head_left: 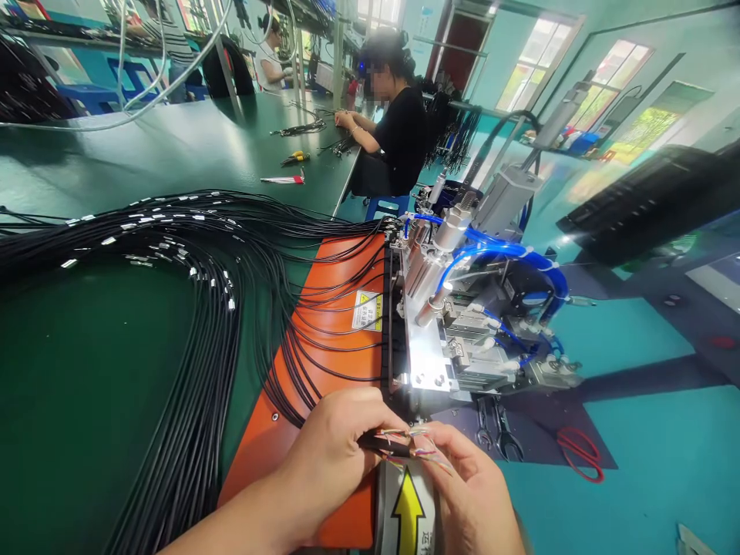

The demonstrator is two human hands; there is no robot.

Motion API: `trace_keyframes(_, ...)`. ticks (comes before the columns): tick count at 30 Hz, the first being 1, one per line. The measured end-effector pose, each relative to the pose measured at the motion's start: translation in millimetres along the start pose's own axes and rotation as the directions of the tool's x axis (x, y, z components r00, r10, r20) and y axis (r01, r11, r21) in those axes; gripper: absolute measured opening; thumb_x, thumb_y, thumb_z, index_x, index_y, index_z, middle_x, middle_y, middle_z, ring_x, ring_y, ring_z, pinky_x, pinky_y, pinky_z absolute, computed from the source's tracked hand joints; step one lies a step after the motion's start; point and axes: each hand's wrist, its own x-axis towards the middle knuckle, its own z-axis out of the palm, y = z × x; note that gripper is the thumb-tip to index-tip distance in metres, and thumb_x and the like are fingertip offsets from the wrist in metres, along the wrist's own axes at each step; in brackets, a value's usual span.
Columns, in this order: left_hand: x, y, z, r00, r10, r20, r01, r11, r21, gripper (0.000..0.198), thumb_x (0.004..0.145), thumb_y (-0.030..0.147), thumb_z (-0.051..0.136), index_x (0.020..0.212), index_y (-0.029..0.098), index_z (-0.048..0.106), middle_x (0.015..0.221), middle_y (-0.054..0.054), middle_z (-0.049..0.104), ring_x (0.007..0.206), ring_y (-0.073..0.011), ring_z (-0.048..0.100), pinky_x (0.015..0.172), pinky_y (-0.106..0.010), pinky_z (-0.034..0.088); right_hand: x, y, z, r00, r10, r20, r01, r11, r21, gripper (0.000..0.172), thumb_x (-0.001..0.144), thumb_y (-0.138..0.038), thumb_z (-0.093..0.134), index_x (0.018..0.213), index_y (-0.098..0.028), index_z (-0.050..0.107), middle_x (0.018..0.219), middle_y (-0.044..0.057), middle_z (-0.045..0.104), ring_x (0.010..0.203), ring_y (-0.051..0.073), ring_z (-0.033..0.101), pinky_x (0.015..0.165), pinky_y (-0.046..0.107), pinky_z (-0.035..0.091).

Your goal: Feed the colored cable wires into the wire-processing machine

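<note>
Low in the middle of the head view, my left hand [344, 439] is closed on a black cable [378, 442] with its end pointing right. Fine coloured wires [425, 455] fan out from the stripped end. My right hand [468, 478] pinches some of these wires between thumb and fingers. Both hands are over a machine's feed track marked with a yellow arrow [408, 509]. Left of them is an orange panel [341, 270], crossed by several black cables that run into the machine [439, 308] with metal cylinders and blue air hoses.
A thick bundle of black cables [196, 370] with white tags curves over the green table [86, 347]. Wrenches [502, 432] and red-handled scissors [580, 455] lie right of the machine. Yellow pliers [296, 157] rest farther back, near a co-worker [398, 116] seated at the table edge.
</note>
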Motion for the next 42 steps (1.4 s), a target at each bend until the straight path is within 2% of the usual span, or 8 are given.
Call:
trace_keyframes(2, -0.8, -0.2, -0.1, 0.999, -0.034, -0.013, 0.034, 0.999, -0.025, 0.018, 0.071, 0.003, 0.058, 0.073, 0.015, 0.071, 0.061, -0.001, 0.059, 0.058, -0.0120, 0.053, 0.051, -0.018, 0.034, -1.2, 0.3, 2.6, 0.970, -0.238, -0.057, 0.215, 0.939, -0.267, 0.011, 0.074, -0.027, 0.061, 0.068, -0.020, 0.067, 0.068, 0.003, 0.067, 0.067, 0.021, 0.061, 0.062, 0.030, 0.044)
trace_keyframes(5, -2.2, -1.1, 0.5, 0.997, -0.068, -0.025, 0.067, 0.997, -0.046, 0.014, 0.074, 0.010, 0.058, 0.075, 0.015, 0.071, 0.064, -0.001, 0.060, 0.059, -0.0128, 0.055, 0.052, -0.019, 0.035, -2.5, 4.0, 10.9, 0.762, -0.644, -0.069, 0.480, 0.633, -0.607, 0.007, 0.073, -0.018, 0.061, 0.073, -0.023, 0.067, 0.067, 0.001, 0.067, 0.062, 0.019, 0.058, 0.063, 0.033, 0.038)
trace_keyframes(10, -2.1, -4.8, 2.6, 0.997, -0.074, -0.037, 0.071, 0.995, -0.074, 0.015, 0.081, 0.018, 0.056, 0.080, 0.016, 0.070, 0.072, -0.003, 0.066, 0.068, -0.0142, 0.058, 0.060, -0.020, 0.039, -2.8, 9.3, 14.4, 0.583, -0.812, 0.019, 0.532, 0.364, -0.764, 0.013, 0.071, -0.011, 0.062, 0.081, -0.020, 0.063, 0.070, 0.002, 0.068, 0.061, 0.019, 0.057, 0.065, 0.035, 0.034)
trace_keyframes(13, 0.9, -7.0, 1.6, 0.995, -0.092, 0.037, 0.095, 0.990, -0.101, 0.019, 0.083, 0.025, 0.055, 0.078, 0.014, 0.070, 0.070, -0.003, 0.064, 0.066, -0.0143, 0.056, 0.057, -0.020, 0.037, -5.6, 4.2, 2.0, 0.655, -0.740, 0.154, 0.577, 0.359, -0.734, 0.011, 0.075, -0.015, 0.060, 0.083, -0.021, 0.065, 0.073, 0.002, 0.069, 0.064, 0.019, 0.058, 0.064, 0.034, 0.036)
trace_keyframes(19, 6.1, -11.5, -3.1, 0.973, -0.165, 0.164, 0.192, 0.968, -0.160, 0.028, 0.071, 0.036, 0.067, 0.060, 0.010, 0.064, 0.053, 0.002, 0.051, 0.050, -0.0100, 0.048, 0.047, -0.019, 0.033, -3.8, -15.9, -12.4, 0.917, -0.363, 0.165, 0.391, 0.736, -0.553, 0.024, 0.087, -0.024, 0.043, 0.099, -0.022, 0.064, 0.090, 0.006, 0.067, 0.085, 0.021, 0.059, 0.072, 0.032, 0.046)
trace_keyframes(24, 4.3, -14.5, -1.8, 0.941, -0.257, 0.220, 0.311, 0.913, -0.265, 0.035, 0.065, 0.044, 0.067, 0.062, 0.012, 0.053, 0.052, 0.005, 0.049, 0.039, -0.0083, 0.046, 0.038, -0.019, 0.039, 1.9, -20.6, -4.2, 0.955, -0.157, 0.252, 0.262, 0.846, -0.465, 0.021, 0.086, -0.029, 0.046, 0.081, -0.021, 0.065, 0.080, 0.003, 0.066, 0.076, 0.019, 0.061, 0.067, 0.027, 0.047)
trace_keyframes(32, 4.3, -9.4, -1.3, 0.963, -0.232, 0.135, 0.256, 0.946, -0.197, 0.012, 0.072, 0.023, 0.063, 0.072, 0.011, 0.065, 0.053, 0.004, 0.052, 0.046, -0.0082, 0.046, 0.044, -0.017, 0.035, -5.1, 16.5, 16.1, 0.903, -0.398, -0.163, 0.264, 0.811, -0.522, 0.015, 0.086, -0.030, 0.044, 0.082, -0.020, 0.056, 0.079, 0.003, 0.061, 0.073, 0.018, 0.057, 0.066, 0.028, 0.044)
trace_keyframes(42, 7.6, -11.8, -3.5, 0.993, -0.054, 0.107, 0.060, 0.997, -0.050, 0.012, 0.076, 0.022, 0.063, 0.076, 0.013, 0.071, 0.064, -0.001, 0.059, 0.059, -0.0115, 0.051, 0.053, -0.019, 0.035, -2.3, 7.3, 2.6, 0.970, -0.242, 0.027, 0.230, 0.875, -0.426, 0.022, 0.087, -0.034, 0.043, 0.076, -0.020, 0.055, 0.077, 0.002, 0.058, 0.074, 0.017, 0.056, 0.068, 0.028, 0.044)
